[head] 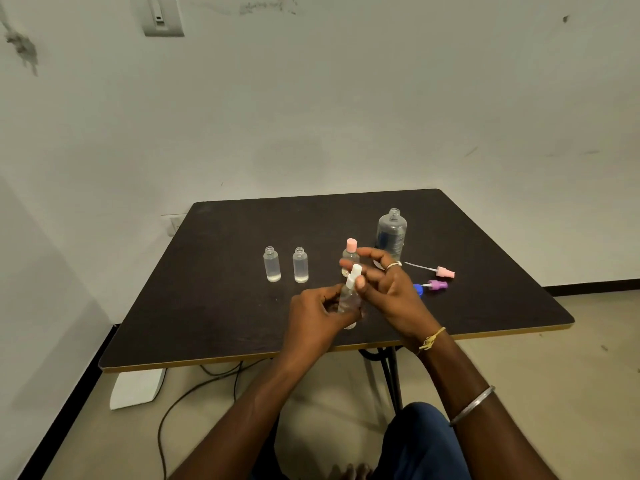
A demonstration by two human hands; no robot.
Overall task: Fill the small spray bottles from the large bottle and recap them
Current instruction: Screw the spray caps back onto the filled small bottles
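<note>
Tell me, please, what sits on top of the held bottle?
A white spray cap, pinched by the right hand; the left hand grips the small bottle, covering its lower half.

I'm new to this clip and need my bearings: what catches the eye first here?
The hands, at the table's near middle: the left hand grips a small bottle while the right hand pinches its white cap. Left of them stand two uncapped bottles; behind right stands the open large bottle, with a pink sprayer and a purple sprayer lying loose nearby.
</note>
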